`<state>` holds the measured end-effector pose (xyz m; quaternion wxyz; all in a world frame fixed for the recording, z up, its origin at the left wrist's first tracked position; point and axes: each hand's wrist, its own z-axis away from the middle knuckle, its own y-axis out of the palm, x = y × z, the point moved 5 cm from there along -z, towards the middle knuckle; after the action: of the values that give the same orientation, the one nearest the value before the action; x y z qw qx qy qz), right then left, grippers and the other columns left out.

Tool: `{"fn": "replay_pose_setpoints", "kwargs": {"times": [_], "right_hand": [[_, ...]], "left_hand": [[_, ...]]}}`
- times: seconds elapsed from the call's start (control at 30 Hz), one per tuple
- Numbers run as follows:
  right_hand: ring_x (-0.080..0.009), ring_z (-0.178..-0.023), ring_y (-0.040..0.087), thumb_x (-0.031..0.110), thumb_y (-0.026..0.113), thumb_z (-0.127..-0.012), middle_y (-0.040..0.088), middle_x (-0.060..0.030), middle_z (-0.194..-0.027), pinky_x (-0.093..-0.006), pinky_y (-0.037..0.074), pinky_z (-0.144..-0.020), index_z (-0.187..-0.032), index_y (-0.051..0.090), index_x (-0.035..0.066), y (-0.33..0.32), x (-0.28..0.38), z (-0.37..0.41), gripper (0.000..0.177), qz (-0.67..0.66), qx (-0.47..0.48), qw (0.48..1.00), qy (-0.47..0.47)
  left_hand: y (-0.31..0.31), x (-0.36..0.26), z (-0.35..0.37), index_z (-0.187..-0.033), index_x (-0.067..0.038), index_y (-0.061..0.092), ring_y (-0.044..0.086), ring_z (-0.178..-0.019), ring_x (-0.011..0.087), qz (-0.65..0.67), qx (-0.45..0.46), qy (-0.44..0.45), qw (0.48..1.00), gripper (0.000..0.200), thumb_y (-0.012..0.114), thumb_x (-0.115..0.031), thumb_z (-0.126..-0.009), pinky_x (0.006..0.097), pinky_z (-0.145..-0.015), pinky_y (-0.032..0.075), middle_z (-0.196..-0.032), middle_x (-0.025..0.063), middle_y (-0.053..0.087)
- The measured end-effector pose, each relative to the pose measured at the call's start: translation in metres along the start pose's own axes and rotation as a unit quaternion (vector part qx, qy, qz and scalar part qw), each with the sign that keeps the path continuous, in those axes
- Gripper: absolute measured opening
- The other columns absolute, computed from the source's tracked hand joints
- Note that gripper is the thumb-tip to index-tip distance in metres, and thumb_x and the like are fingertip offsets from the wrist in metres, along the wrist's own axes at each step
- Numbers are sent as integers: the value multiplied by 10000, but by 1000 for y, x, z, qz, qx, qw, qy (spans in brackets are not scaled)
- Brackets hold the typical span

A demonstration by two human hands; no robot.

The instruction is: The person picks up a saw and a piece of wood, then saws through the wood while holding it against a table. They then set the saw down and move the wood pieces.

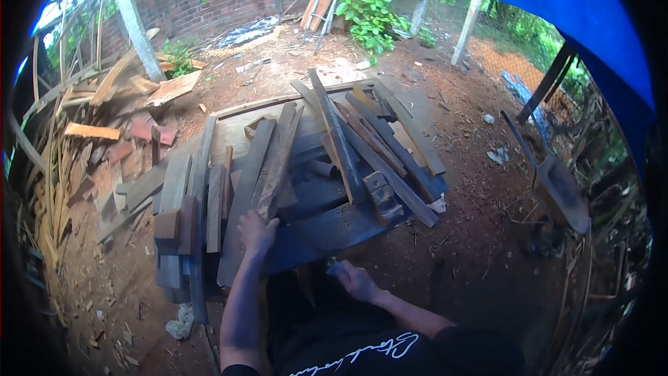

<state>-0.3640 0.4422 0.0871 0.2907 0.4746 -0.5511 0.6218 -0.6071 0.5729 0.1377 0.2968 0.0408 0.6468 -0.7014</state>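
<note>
My left hand (257, 232) is closed over the near end of a rough, weathered wooden plank (282, 167), which points away from me across a pile of boards. Beside it on the left lies a wider dark board (249, 198). Low in front of my body, just off the near edge of the pile, my right hand (358, 283) is closed around a small object with a bluish part (337, 269); I cannot tell its kind. A long dark beam (332, 136) and a notched wooden block (381, 193) rest on the pile between and beyond my hands.
The boards lie on a low worktable (320, 237). A shovel-like metal tool (560, 191) leans at the right. Scrap wood (111, 104) is heaped at the left. Behind stand concrete posts (467, 29) and a brick wall (209, 3). A blue tarp (557, 0) hangs overhead.
</note>
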Motion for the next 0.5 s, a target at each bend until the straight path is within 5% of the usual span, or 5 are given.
{"fn": "replay_pose_setpoints", "kwargs": {"times": [0.2, 0.43, 0.5], "right_hand": [[-324, -832, 674, 144, 480, -969, 671, -187, -910, -383, 521, -650, -1036, 548, 3, -30, 10, 6, 170, -44, -115, 990, -69], [-260, -689, 669, 160, 483, -973, 670, -128, -814, -326, 478, -561, -1004, 565, 14, -64, -2, 31, 170, -36, -155, 986, 40], [-94, -530, 525, 204, 487, -972, 533, -33, -595, -287, 405, -487, -907, 537, 29, -68, -3, 36, 194, -42, -235, 971, -5]], "left_hand": [[48, -59, -16, -1166, 30, 461, 479, -1122, 441, 61, 47, 42, 996, 693, 723, -428, -716, 477, -949, 409, -1175, 275, 483], [90, -94, -21, -1207, 11, 451, 455, -1162, 423, 77, 20, 97, 992, 706, 692, -458, -738, 505, -940, 406, -1227, 263, 466], [97, -86, -15, -1310, -56, 420, 433, -1215, 373, 39, 77, 101, 991, 687, 655, -463, -808, 525, -975, 366, -1283, 199, 473]]}}
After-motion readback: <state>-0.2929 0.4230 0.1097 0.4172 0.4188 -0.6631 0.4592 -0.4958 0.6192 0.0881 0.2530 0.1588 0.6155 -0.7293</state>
